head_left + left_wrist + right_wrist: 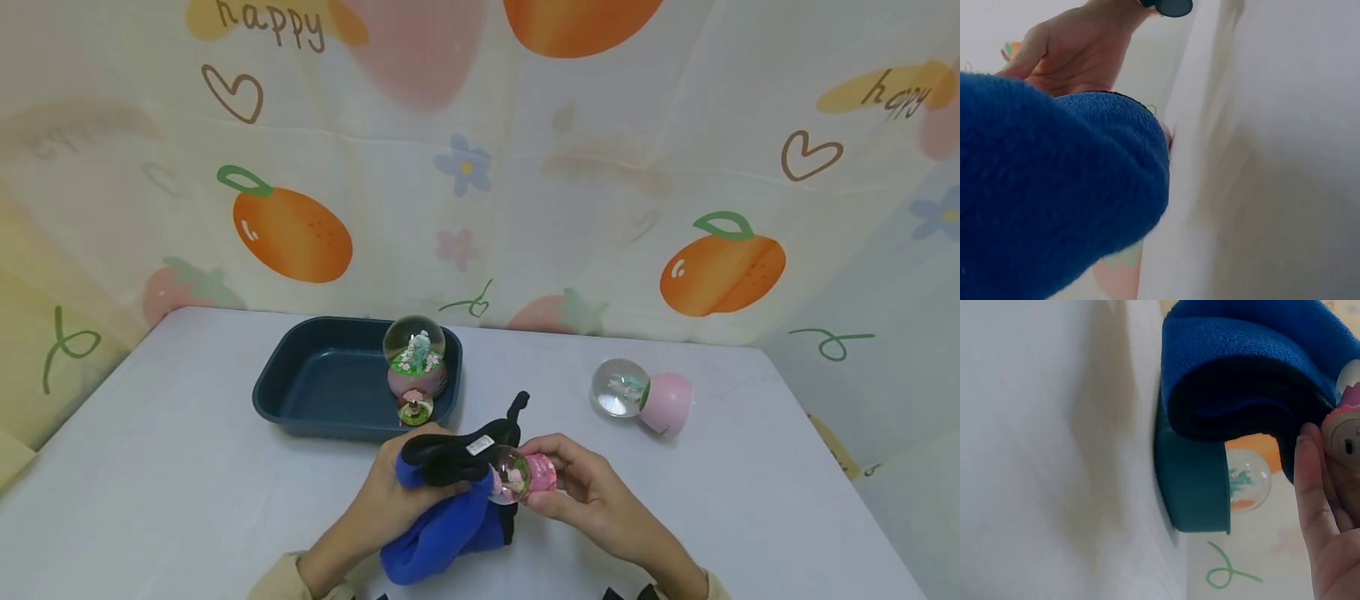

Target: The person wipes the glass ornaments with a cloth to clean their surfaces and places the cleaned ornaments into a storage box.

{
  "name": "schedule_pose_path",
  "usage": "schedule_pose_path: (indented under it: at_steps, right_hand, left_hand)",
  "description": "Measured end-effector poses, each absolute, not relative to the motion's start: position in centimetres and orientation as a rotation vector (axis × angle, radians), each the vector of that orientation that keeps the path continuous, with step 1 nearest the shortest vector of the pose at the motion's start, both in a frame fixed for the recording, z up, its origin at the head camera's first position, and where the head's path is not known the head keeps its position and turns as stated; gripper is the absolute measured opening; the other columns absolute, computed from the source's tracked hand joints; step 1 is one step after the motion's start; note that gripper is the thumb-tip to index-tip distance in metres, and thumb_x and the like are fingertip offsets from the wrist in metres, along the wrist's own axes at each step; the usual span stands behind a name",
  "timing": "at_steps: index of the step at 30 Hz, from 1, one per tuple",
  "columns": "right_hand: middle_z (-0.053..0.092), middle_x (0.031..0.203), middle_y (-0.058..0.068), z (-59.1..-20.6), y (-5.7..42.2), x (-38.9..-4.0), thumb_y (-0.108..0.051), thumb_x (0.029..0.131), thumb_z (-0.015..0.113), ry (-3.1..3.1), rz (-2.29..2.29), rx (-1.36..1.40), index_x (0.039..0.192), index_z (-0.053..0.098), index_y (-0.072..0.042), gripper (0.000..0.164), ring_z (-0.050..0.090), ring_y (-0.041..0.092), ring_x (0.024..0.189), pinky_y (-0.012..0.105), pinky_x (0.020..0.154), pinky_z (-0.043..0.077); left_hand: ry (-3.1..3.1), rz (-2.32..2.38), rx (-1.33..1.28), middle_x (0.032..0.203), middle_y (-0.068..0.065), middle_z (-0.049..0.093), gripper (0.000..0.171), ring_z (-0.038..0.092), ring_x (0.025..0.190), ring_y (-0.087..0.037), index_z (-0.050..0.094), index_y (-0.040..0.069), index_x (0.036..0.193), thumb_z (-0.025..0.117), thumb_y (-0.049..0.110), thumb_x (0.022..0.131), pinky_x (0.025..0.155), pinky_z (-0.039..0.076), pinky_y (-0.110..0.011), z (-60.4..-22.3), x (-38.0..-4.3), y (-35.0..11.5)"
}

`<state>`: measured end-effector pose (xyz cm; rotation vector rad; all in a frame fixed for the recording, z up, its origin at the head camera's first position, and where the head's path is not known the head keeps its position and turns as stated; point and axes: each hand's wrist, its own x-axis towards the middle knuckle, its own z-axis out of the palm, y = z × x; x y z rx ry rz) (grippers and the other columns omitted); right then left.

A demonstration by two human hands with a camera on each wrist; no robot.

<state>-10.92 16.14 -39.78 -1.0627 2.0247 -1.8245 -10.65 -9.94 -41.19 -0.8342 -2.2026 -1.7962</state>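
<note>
A: Where is the small snow globe to be found?

B: Between the 2 hands, held above the bench. Its pink base is pinched by the fingers of the right hand.

A: And what is done by the left hand?

B: The blue and black cloth is gripped by it, bunched up, with the blue part hung below.

A: How is the long axis turned?

B: Roughly crosswise. The glass dome is pointed left, at the cloth; the base is kept to the right. From the left fingers, the globe is placed to the right, with cloth in between.

A: Is the cloth touched by the glass?

B: They are seen right together from above, but whether the dome is pressed cannot be told.

A: Which hand is nearer?

B: The right, by which the base is held.

A: And beyond?

B: 2 globes are seen at the right end of the tray; 1 pink-based globe is laid sideways on the bench, farther right.
</note>
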Motion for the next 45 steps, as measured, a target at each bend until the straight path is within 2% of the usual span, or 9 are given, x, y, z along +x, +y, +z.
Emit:
schedule_pose_path:
  at_steps: [5,9,13,19,23,30,36,41,45]
  right_hand:
    - [0.068,0.117,0.009,-39.8,15.8,-10.9,-0.002,0.091,0.068,2.282,-1.698,-1.106,0.125,0.056,-0.009,0.036,0.066,0.01,0.105,0.026,0.093,0.054]
    - [0.07,0.118,0.004,-39.9,15.5,-10.8,-0.008,0.087,0.074,2.352,-1.652,-1.093,0.123,0.058,-0.015,0.04,0.066,0.009,0.109,0.027,0.096,0.053]
    - [0.069,0.119,0.008,-40.0,15.5,-10.8,-0.006,0.086,0.075,2.359,-1.658,-1.176,0.123,0.057,-0.011,0.041,0.065,0.009,0.112,0.027,0.097,0.053]
    - [0.068,0.122,0.014,-40.0,15.4,-10.8,-0.004,0.085,0.076,2.411,-1.643,-1.264,0.126,0.053,-0.007,0.048,0.066,0.012,0.113,0.027,0.098,0.052]
    - [0.069,0.121,0.012,-40.0,15.4,-10.7,-0.007,0.083,0.079,2.505,-1.605,-1.275,0.125,0.053,-0.008,0.049,0.069,0.014,0.108,0.03,0.094,0.055]
    - [0.074,0.108,0.004,-39.9,14.9,-10.3,-0.012,0.079,0.084,2.655,-1.571,-1.246,0.117,0.061,-0.011,0.044,0.068,0.01,0.09,0.03,0.08,0.058]
    - [0.076,0.104,0.005,-40.1,14.6,-9.9,-0.008,0.071,0.089,2.739,-1.549,-1.305,0.11,0.064,-0.012,0.047,0.066,0.008,0.085,0.026,0.073,0.056]
    - [0.076,0.101,0.007,-40.5,14.5,-10.1,-0.005,0.066,0.091,2.731,-1.576,-1.408,0.108,0.064,-0.009,0.05,0.068,0.01,0.085,0.023,0.073,0.055]
    - [0.076,0.1,0.006,-40.6,14.6,-10.1,-0.004,0.067,0.09,2.706,-1.586,-1.464,0.108,0.063,-0.009,0.05,0.068,0.011,0.087,0.022,0.075,0.055]
  left_hand:
    - [-2.355,-1.945,-0.771,0.106,-0.002,0.068,0.034,0.064,0.097,-0.009,0.06,0.014,0.116,0.076,0.013,0.086,0.087,0.052,-0.027,-41.2,-10.5,-9.8]
    - [-2.34,-1.87,-0.794,0.101,0.0,0.067,0.025,0.064,0.093,-0.009,0.062,0.015,0.111,0.072,0.012,0.089,0.084,0.053,-0.026,-41.1,-10.5,-9.6]
    - [-2.252,-1.731,-0.781,0.097,0.0,0.068,0.021,0.063,0.091,-0.006,0.064,0.014,0.107,0.071,0.007,0.089,0.084,0.052,-0.027,-41.1,-10.7,-9.5]
    - [-2.27,-1.846,-0.735,0.109,-0.009,0.07,0.028,0.065,0.099,-0.006,0.063,0.008,0.119,0.068,0.007,0.091,0.088,0.053,-0.027,-41.0,-10.7,-9.6]
    - [-2.352,-2.045,-0.754,0.118,-0.013,0.066,0.034,0.065,0.103,-0.012,0.056,0.007,0.128,0.063,0.012,0.095,0.09,0.053,-0.028,-40.9,-10.5,-9.6]
    - [-2.547,-2.03,-0.745,0.129,-0.003,0.061,0.045,0.06,0.114,-0.022,0.048,0.021,0.136,0.067,0.025,0.095,0.095,0.049,-0.032,-40.6,-10.2,-9.1]
    - [-2.555,-1.96,-0.694,0.121,0.004,0.066,0.043,0.063,0.108,-0.016,0.054,0.025,0.129,0.072,0.029,0.09,0.092,0.051,-0.03,-40.5,-9.9,-8.6]
    - [-2.445,-1.9,-0.717,0.108,0.003,0.069,0.028,0.065,0.097,-0.011,0.062,0.021,0.116,0.072,0.022,0.09,0.084,0.053,-0.028,-40.8,-9.7,-8.6]
    - [-2.336,-1.864,-0.752,0.098,0.002,0.07,0.018,0.064,0.088,-0.009,0.065,0.018,0.108,0.069,0.014,0.091,0.08,0.054,-0.027,-41.1,-9.7,-8.5]
